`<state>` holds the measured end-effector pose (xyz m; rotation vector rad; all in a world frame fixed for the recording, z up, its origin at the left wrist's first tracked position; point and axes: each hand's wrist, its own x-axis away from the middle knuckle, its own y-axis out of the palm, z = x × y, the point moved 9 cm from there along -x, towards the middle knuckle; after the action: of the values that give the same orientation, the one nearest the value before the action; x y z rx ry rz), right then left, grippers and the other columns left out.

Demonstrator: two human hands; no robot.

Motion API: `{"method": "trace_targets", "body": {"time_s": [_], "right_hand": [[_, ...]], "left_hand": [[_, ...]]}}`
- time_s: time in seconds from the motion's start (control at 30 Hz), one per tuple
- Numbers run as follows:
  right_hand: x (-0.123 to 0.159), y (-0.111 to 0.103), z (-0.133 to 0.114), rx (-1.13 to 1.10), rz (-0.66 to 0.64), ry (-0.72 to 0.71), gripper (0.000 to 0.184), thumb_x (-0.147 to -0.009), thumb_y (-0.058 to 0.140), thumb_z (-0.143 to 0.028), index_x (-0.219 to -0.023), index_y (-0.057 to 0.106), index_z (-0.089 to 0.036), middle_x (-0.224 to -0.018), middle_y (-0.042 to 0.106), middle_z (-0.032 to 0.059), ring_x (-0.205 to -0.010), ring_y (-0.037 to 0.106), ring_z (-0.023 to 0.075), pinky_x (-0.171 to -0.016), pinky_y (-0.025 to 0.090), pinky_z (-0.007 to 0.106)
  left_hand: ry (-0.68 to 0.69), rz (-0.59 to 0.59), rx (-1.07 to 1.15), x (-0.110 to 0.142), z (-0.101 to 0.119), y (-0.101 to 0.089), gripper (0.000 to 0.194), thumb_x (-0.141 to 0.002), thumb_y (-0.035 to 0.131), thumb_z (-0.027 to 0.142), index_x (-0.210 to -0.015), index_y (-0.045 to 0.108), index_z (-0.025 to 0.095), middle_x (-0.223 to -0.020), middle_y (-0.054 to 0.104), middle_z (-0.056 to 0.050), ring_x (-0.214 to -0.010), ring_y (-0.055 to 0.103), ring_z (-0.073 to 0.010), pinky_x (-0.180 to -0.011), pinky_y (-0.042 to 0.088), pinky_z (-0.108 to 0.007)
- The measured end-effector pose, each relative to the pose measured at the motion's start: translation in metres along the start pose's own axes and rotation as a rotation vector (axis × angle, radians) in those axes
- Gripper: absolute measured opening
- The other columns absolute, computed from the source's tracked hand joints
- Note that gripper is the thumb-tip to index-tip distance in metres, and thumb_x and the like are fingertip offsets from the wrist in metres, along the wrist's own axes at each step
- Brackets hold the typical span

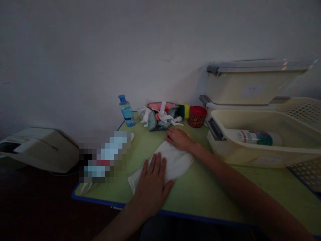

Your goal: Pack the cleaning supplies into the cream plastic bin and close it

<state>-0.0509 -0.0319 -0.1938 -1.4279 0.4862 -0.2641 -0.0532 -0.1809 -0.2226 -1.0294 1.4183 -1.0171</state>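
Note:
A white cloth [177,164] lies spread at a slant on the green tabletop [200,197]. My left hand [151,185] rests flat on its near left part, fingers stretched out and pointing away from me. At the cloth's far edge is my right hand [179,138], palm down with the fingers reaching left. Its fingers look extended, and nothing shows in its grasp. Just beyond the right hand sits a heap of grey and pink cloths [160,117] with white pieces on it.
A blue bottle [127,112] stands at the back left. Behind the heap are a yellow-green sponge [184,111] and a red woven container [197,117]. Cream bins [250,157] fill the right side, one holding a white bottle [250,137]. A pixelated object [107,154] lies left.

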Motion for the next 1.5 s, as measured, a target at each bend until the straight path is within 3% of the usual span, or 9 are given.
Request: {"method": "trace_targets", "body": {"time_s": [0.13,0.37,0.83,1.23,1.37,1.5], "right_hand": [[0.004,0.004,0.002,0.027,-0.057,0.052,0.038,-0.093,0.030,-0.037,-0.097,0.060,-0.013,-0.100,0.062,0.0116,-0.085,0.060,0.0200,-0.071,0.042,0.028],[0.012,0.005,0.008,0.084,-0.151,0.124,0.043,-0.093,0.027,-0.038,-0.097,0.063,-0.014,-0.084,0.067,0.0130,-0.083,0.063,0.0247,-0.069,0.044,0.031],[0.045,0.004,0.036,0.114,-0.155,0.328,0.040,-0.094,0.027,-0.035,-0.098,0.061,-0.014,-0.081,0.067,0.0144,-0.080,0.065,0.0261,-0.065,0.046,0.033],[0.046,0.000,0.034,0.076,-0.106,0.283,0.036,-0.093,0.031,-0.037,-0.097,0.057,-0.013,-0.088,0.065,0.0135,-0.081,0.063,0.0232,-0.070,0.044,0.032],[0.044,-0.020,0.027,-0.037,0.058,0.211,0.027,-0.090,0.042,-0.033,-0.096,0.057,-0.012,-0.100,0.061,0.0131,-0.097,0.056,0.0229,-0.084,0.041,0.035],[0.052,-0.036,0.004,-0.214,0.172,0.069,0.026,-0.087,0.047,-0.027,-0.105,0.056,-0.010,-0.108,0.058,0.0138,-0.102,0.053,0.0220,-0.091,0.041,0.037]], "left_hand": [[0.006,0.005,0.009,0.001,0.000,0.000,0.059,-0.089,0.030,0.046,-0.135,0.032,0.008,-0.142,0.030,-0.019,-0.132,0.027,-0.0295,-0.102,0.030,-0.049],[0.055,-0.078,0.057,-0.002,0.000,0.001,0.060,-0.089,0.031,0.046,-0.136,0.030,0.009,-0.144,0.026,-0.018,-0.133,0.024,-0.0290,-0.104,0.028,-0.049],[0.346,-0.253,0.196,-0.024,-0.007,0.009,0.071,-0.085,0.030,0.058,-0.140,0.017,0.015,-0.148,0.013,-0.014,-0.137,0.009,-0.0240,-0.109,0.015,-0.044],[0.249,-0.271,0.174,-0.011,0.007,0.002,0.077,-0.082,0.028,0.062,-0.141,0.015,0.014,-0.148,0.010,-0.016,-0.137,0.007,-0.0266,-0.108,0.017,-0.048],[0.219,-0.261,0.168,-0.008,-0.002,-0.006,0.075,-0.084,0.027,0.061,-0.141,0.016,0.013,-0.147,0.012,-0.015,-0.137,0.009,-0.0261,-0.108,0.021,-0.046],[0.137,-0.166,0.119,-0.008,-0.021,-0.013,0.064,-0.089,0.023,0.051,-0.139,0.022,0.011,-0.147,0.017,-0.015,-0.136,0.013,-0.0244,-0.107,0.025,-0.043]]}}
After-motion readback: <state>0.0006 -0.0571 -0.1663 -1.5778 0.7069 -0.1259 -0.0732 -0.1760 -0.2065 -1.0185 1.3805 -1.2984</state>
